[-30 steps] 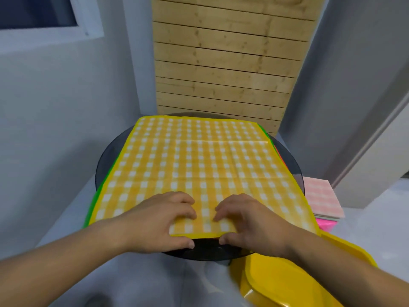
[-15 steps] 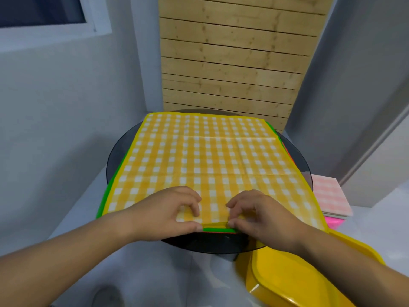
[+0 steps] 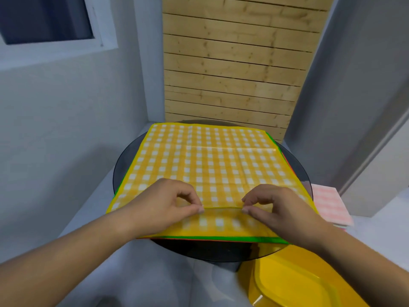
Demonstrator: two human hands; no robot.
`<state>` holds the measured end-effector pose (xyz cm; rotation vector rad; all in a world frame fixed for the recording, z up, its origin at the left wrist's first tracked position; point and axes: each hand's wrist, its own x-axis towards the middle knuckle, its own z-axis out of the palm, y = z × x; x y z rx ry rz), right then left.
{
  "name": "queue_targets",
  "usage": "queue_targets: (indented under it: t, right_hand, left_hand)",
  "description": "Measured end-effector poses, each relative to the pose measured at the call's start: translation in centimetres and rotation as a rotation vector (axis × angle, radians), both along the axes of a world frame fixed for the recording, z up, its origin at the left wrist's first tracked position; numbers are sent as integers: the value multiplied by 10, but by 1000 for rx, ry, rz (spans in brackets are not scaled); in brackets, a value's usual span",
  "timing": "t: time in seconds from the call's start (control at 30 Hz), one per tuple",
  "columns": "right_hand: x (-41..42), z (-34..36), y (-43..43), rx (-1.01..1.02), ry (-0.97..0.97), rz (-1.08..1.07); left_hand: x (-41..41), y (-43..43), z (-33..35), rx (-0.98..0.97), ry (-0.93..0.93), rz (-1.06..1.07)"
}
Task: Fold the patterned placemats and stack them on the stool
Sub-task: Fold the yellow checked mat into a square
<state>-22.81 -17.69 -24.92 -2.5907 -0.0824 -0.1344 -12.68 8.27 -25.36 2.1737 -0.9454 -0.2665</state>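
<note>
A yellow checked placemat lies spread over a round dark glass table. My left hand and my right hand each pinch its near edge, which is lifted and curled up off the mats beneath. A green-edged placemat shows under it along the near and left sides, with a thin red edge below that. To the right, a folded pink checked placemat lies on top of a small stack; what it rests on is hidden.
A yellow plastic chair or stool stands at the lower right, close to the table's rim. A wooden slat panel rises behind the table, with grey walls on both sides and a window at the upper left.
Both hands went from resting flat on the near edge of the yellow placemat to pinching it and lifting it, exposing the green edge beneath. The camera view shifted slightly.
</note>
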Motion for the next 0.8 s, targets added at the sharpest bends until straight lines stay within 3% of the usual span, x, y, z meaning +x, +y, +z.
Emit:
queue_targets:
  t: [0.13,0.27,0.4,0.53,0.8]
  right_hand:
    - [4,24,-11,-26,-114,-72]
    - [28,42,-15,-157,-263,-139]
    - [85,50,-25,-268,-396,-225]
    - [138,41,-39,-361,-348,-313]
    - [217,-18,-63,-238,-82,-382]
  left_hand:
    - [7,-1,24,-33,-91,45]
    - [38,-11,49,-12,-306,118]
    - [88,-37,67,111,-488,226]
    - [133,-61,59,220,-420,328]
    - [202,-91,-11,199,-202,400]
